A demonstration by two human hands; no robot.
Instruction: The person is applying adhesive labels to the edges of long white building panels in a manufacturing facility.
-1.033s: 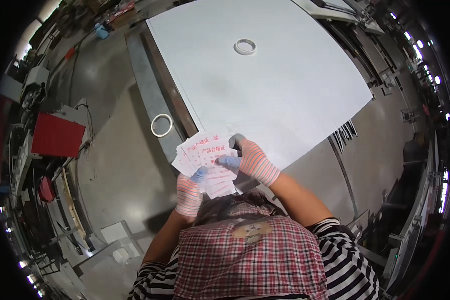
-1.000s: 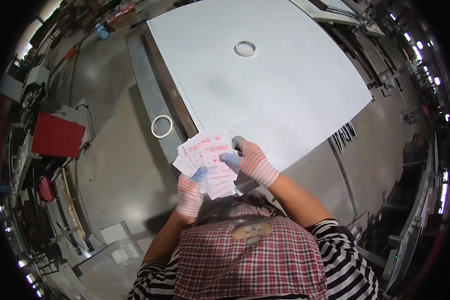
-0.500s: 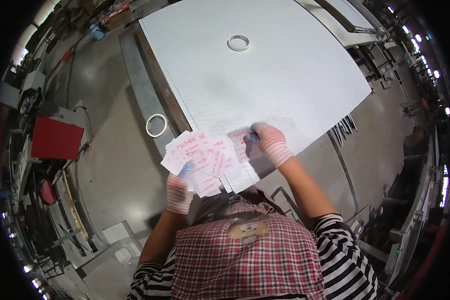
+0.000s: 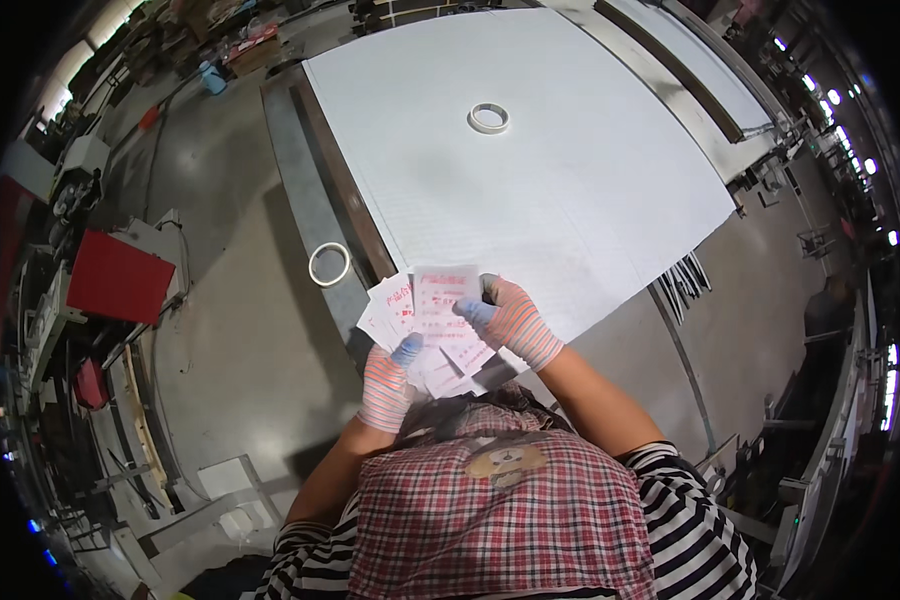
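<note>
My left hand (image 4: pixel 382 393), in a striped glove with blue fingertips, is closed on a loose fan of white paper slips (image 4: pixel 387 303) with red print. The slips spread out above its thumb, near the front edge of the white sheet. My right hand (image 4: pixel 522 325), gloved the same way, pinches one paper slip (image 4: pixel 444 285) by its right side. That slip lies across the front of the fan and covers part of it. Whether it touches the slips behind, I cannot tell.
A large white sheet (image 4: pixel 540 190) covers the table ahead, bearing a roll of tape (image 4: pixel 489 129). On the grey ledge to the left lies another pale ring-shaped roll (image 4: pixel 314 272). A red box-like panel (image 4: pixel 120 277) stands farther left. Dark rods (image 4: pixel 682 285) stick out below the sheet's right edge.
My right hand has moved left from the sheet, bringing its slip over the fan. My left hand has shifted slightly right, and the fan looks narrower.
</note>
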